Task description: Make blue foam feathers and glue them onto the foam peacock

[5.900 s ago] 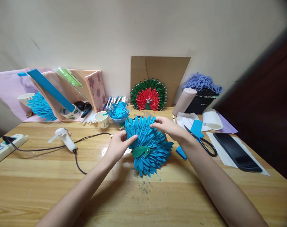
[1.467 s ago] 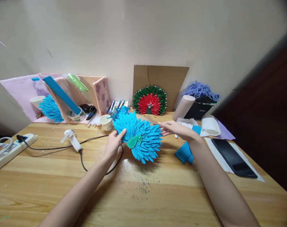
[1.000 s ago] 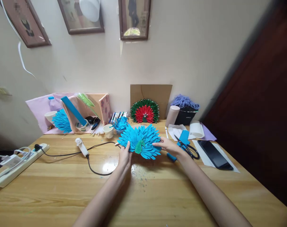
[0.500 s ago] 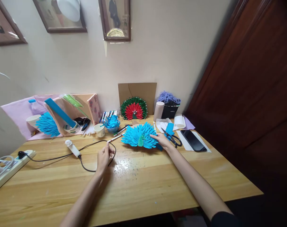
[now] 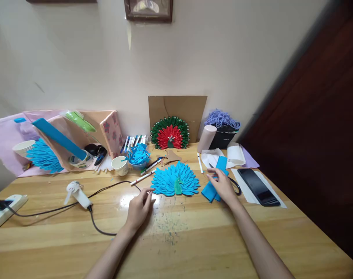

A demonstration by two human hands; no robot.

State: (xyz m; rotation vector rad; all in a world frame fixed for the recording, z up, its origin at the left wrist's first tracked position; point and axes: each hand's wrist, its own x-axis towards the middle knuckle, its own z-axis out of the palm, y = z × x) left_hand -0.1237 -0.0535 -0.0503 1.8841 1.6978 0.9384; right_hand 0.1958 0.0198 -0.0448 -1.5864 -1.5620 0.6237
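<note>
A fan-shaped peacock of blue felt-like feathers (image 5: 165, 181) with a green body lies flat mid-table. Beside its lower left edge is my left hand (image 5: 139, 207), fingers loosely bent and apart, the fingertips at or just touching the outer feathers. A white marker with a red band (image 5: 143, 177) rests on the wood above that hand. To the peacock's right, my right hand (image 5: 222, 186) is open over black-handled scissors (image 5: 237, 186), which it partly covers. Folded blue strips (image 5: 210, 192) lie beneath and beside its fingers.
Behind stands a green-and-red peacock (image 5: 170, 136) against a cardboard sheet (image 5: 184, 104). A bowl of blue scraps (image 5: 139, 155), a paper cup (image 5: 120, 166) and a glue gun (image 5: 80, 195) with its cord are at left. A phone (image 5: 258, 186) lies right. Dark specks dot the tabletop.
My left hand has let go of the white marker and moved to the peacock's left edge. My right hand has released the peacock and shifted right. The peacock now lies flat; the view tilted down.
</note>
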